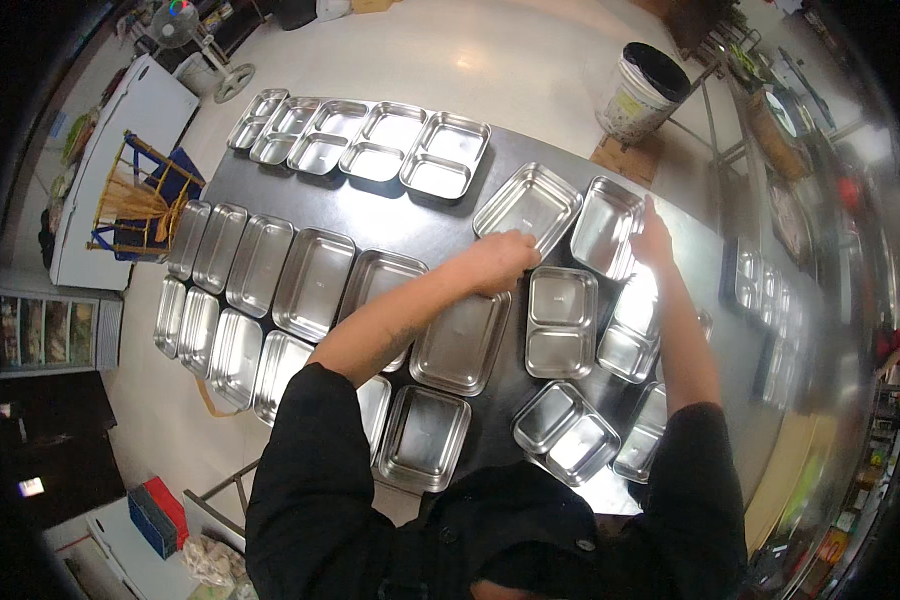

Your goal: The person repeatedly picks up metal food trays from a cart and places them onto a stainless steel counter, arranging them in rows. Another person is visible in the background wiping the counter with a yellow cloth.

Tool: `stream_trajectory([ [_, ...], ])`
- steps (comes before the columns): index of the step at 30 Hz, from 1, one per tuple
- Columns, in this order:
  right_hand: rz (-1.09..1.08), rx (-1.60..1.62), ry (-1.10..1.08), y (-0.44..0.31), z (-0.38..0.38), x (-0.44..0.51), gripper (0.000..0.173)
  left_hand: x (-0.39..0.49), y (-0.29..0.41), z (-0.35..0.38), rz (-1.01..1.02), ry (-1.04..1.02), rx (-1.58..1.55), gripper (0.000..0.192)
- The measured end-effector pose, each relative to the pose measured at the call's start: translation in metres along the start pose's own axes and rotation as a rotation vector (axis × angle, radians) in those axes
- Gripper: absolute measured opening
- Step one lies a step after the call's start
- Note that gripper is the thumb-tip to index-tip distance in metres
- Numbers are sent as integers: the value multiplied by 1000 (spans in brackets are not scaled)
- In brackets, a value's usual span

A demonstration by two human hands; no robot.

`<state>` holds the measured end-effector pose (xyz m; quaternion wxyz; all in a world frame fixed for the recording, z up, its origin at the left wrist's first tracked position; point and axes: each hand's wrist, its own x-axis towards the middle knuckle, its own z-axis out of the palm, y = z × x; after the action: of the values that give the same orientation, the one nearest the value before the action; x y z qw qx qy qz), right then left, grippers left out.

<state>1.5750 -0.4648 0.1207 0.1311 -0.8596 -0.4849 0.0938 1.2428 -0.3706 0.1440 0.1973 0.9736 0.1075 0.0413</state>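
Note:
My left hand [504, 262] has its fingers closed on the near rim of a shallow rectangular stainless-steel tray [526, 210], which sits at an angle. To its right, a second rectangular steel tray [606, 225] is gripped along its right side by my right hand [654, 238]. Closer to me stands a two-compartment steel tray [561, 322]. Another divided tray [630, 352] is partly covered by my right forearm. Under my left wrist lies a large single-compartment tray [461, 341], partly hidden by the arm.
Several divided trays [446, 155] line the far edge of the dark metal table [390, 206]. Rows of single-compartment trays [313, 285] fill its left side. A bucket [630, 105] stands beyond the far right corner. A bamboo frame [146, 199] and white chest freezer [112, 172] are at left.

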Motion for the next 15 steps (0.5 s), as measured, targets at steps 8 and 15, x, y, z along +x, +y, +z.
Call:
stream_trajectory([
  [8, 47, 8, -143, 6, -27, -61, 86, 11, 31, 28, 169, -178, -184, 22],
  [15, 12, -379, -261, 11, -57, -81, 74, 16, 56, 30, 165, -251, -233, 17],
])
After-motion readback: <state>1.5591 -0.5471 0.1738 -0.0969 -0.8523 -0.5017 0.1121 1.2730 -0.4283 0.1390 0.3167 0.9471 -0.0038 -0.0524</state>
